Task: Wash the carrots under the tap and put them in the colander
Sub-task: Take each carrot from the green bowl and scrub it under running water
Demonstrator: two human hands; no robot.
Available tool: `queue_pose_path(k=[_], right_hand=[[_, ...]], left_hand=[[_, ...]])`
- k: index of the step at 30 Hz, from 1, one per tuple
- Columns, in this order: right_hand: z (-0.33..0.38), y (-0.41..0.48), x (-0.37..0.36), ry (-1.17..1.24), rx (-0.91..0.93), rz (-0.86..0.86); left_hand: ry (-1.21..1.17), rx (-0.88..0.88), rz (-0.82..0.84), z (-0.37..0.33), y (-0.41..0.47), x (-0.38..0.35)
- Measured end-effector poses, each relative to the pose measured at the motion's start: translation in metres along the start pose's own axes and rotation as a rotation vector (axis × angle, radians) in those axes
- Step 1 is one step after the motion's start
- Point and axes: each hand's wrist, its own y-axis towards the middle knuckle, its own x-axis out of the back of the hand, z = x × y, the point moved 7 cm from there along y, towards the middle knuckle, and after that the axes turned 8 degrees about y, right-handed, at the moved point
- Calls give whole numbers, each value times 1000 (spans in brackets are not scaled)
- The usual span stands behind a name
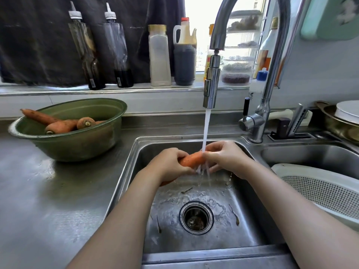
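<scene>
An orange carrot [192, 159] lies across the stream of water falling from the tap [210, 84], above the left sink basin [213, 239]. My left hand [169, 165] grips its lower left part and my right hand [225, 157] grips its upper right end, so both ends are hidden. Several unwashed carrots [62, 126] lie in a green bowl [77, 146] on the counter to the left. A white colander [328, 189] stands in the right basin; the part of it I can see holds nothing.
Bottles and jars [159, 55] line the window ledge behind the sink. A knife block [291, 129] and a metal pan with a plate [342, 121] sit at the back right. Small carrot scraps [236, 220] lie around the drain [196, 217].
</scene>
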Motion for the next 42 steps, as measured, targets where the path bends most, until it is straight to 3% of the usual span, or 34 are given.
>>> queue_pose_path(k=[6,13,18,23,27,33,36,38,42], right_hand=[[4,-3,-3,19,19,-16],[0,1,3,104,-14,-45],[-5,1,-12,245,-45,-15],[-9,8,-7,342,-75,-166],[-6,4,-9,390,-95,-68],[-7,3,-3,500,-109,-98],[-7,3,2,560,-112,-159],[-5,3,3,477,-106,-159],[-1,-2,5,-42,-17,-149]], left_hand=[[141,-6,-50,-10,-1,7],[119,34,-111,-8,-1,11],[-69,39,-71,0,0,2],[-208,89,-147,-6,1,0],[-211,101,-206,-13,2,2],[-80,109,-9,-7,4,-11],[-37,120,-16,2,0,-6],[13,104,-93,5,-1,4],[41,66,-193,4,-3,15]])
